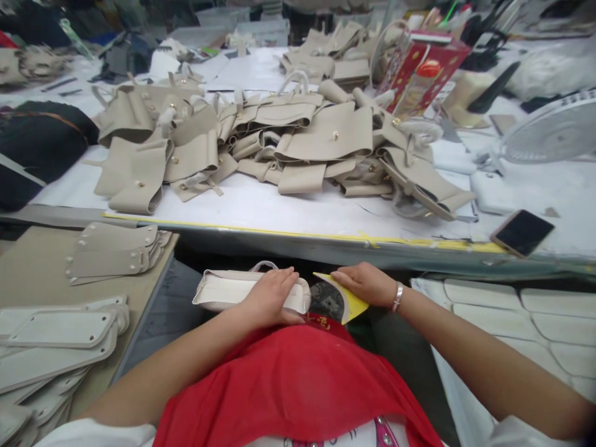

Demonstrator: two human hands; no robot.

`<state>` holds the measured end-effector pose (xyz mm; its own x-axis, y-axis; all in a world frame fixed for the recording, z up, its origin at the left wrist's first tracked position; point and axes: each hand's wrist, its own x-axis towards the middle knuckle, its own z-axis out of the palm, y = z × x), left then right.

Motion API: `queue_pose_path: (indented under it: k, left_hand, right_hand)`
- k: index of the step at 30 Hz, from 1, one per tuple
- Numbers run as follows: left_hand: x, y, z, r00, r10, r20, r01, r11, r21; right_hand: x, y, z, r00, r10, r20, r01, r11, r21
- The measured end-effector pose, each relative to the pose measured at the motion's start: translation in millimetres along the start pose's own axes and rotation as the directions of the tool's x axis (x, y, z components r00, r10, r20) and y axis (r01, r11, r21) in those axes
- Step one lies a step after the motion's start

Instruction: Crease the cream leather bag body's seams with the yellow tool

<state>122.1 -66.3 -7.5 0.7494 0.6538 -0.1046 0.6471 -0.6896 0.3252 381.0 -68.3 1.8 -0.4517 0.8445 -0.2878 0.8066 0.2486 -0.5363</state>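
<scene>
A small cream handbag lies on its side at my lap, its flat face up and a loop handle at the far side. My left hand grips its right end, fingers laid across it and thumb hidden below. To the right, my right hand, with a bracelet at the wrist, pinches a curved yellow piece with a pale edge. The piece is apart from the bag. Between the two hands shows a dark patterned cloth.
A heap of beige bag parts covers the bench middle. A phone lies by its front edge, with a fan behind. Flat straps are stacked at left, and cream panels fill a tray at right.
</scene>
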Motion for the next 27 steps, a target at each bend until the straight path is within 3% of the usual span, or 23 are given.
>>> queue_pose_path:
  k: [2,4,6,9,12,15,17,21,27]
  left_hand:
    - [2.3,0.7,-0.7,0.999,0.028,0.017,-0.028,1.000,0.010]
    - [3.3,0.3,1.3,0.997,0.073,0.027,-0.074,0.996,0.042]
    - [2.4,-1.5,5.6,0.993,0.115,0.021,-0.117,0.989,0.091]
    - [-2.0,-4.1,14.2,0.987,0.161,-0.013,-0.156,0.974,0.161]
    - [-7.6,-2.9,22.0,0.985,0.165,-0.051,-0.151,0.966,0.210]
    - [-13.2,0.2,24.6,0.983,0.151,-0.101,-0.125,0.966,0.227]
    - [-16.4,-0.3,21.8,0.982,0.145,-0.117,-0.121,0.973,0.195]
    - [-20.4,-10.0,10.1,0.983,0.165,-0.079,-0.159,0.984,0.083]
    - [-20.5,-20.8,6.2,0.980,0.176,-0.091,-0.170,0.983,0.062]
  right_hand:
    - [-10.0,2.4,4.8,0.990,0.115,-0.085,-0.087,0.955,0.283]
    - [-16.3,2.0,13.4,0.962,0.251,-0.108,-0.161,0.840,0.519]
    - [-20.0,-0.7,26.2,0.931,0.363,-0.042,-0.241,0.698,0.674]
    - [-26.7,-7.9,50.1,0.878,0.454,0.152,-0.387,0.486,0.784]
    - [-40.4,-17.7,70.7,0.897,0.303,0.323,-0.403,0.253,0.880]
    - [-57.1,-29.3,81.2,0.951,0.081,0.300,-0.306,0.080,0.949]
    - [-64.6,-37.9,83.7,0.962,0.044,0.270,-0.272,0.076,0.959]
    - [-63.6,-54.1,85.3,0.971,0.062,0.232,-0.239,0.169,0.956]
    - [-45.6,-61.6,89.0,0.937,0.094,0.336,-0.347,0.337,0.875]
